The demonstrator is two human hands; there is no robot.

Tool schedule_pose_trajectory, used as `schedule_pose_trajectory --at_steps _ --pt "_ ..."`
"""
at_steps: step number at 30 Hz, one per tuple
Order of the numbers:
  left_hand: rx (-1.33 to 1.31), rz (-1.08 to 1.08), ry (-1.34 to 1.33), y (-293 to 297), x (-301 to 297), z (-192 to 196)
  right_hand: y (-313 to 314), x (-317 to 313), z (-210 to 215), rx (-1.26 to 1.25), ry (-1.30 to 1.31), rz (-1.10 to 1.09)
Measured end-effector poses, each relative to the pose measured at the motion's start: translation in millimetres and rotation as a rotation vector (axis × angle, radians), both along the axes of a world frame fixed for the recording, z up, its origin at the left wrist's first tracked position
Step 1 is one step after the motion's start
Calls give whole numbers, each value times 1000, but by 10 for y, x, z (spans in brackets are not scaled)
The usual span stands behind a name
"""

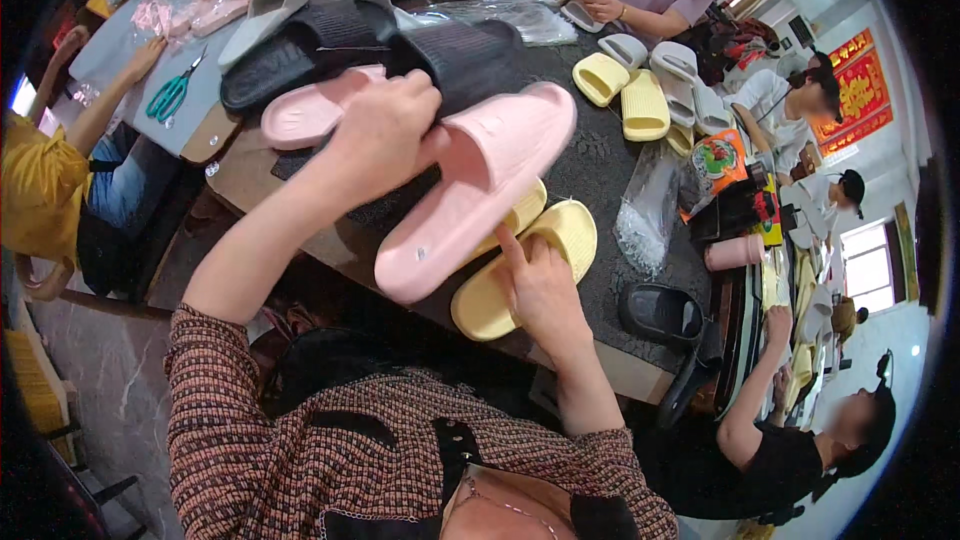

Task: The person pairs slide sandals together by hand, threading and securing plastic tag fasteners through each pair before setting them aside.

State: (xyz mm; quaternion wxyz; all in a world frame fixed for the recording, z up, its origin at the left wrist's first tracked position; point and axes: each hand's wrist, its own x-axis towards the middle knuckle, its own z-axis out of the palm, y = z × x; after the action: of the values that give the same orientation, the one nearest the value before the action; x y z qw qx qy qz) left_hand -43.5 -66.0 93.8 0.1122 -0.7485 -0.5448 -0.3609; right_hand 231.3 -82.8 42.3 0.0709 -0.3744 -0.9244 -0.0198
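My left hand (390, 130) is closed on the near edge of a pink slipper (420, 240), by its strap. The slipper is raised and tilted, its toe toward the upper right. Another pink slipper (300, 115) lies behind that hand, partly hidden. My right hand (545, 290) grips a yellow slipper (480, 305) by the strap, its fingertips tucked under it and one digit pointing up beside the pink sole. A second yellow slipper (527, 208) shows only in part, behind the raised pink one.
Black slippers (300, 55) crowd the dark table at the back left. Yellow slippers (645, 105) and grey ones stand at the back right, near a clear plastic bag (648, 215). Teal scissors (177, 90) lie on a grey board. A pink cup (735, 253) and several people surround the table.
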Motion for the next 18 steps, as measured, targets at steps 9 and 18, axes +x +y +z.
schedule_pose_trajectory --at_steps 9,18 --pt "-21 -212 -120 -251 379 -11 150 202 -83 10 245 -23" --pt "-59 -33 79 -343 597 -261 37 330 -69 2 300 -106"
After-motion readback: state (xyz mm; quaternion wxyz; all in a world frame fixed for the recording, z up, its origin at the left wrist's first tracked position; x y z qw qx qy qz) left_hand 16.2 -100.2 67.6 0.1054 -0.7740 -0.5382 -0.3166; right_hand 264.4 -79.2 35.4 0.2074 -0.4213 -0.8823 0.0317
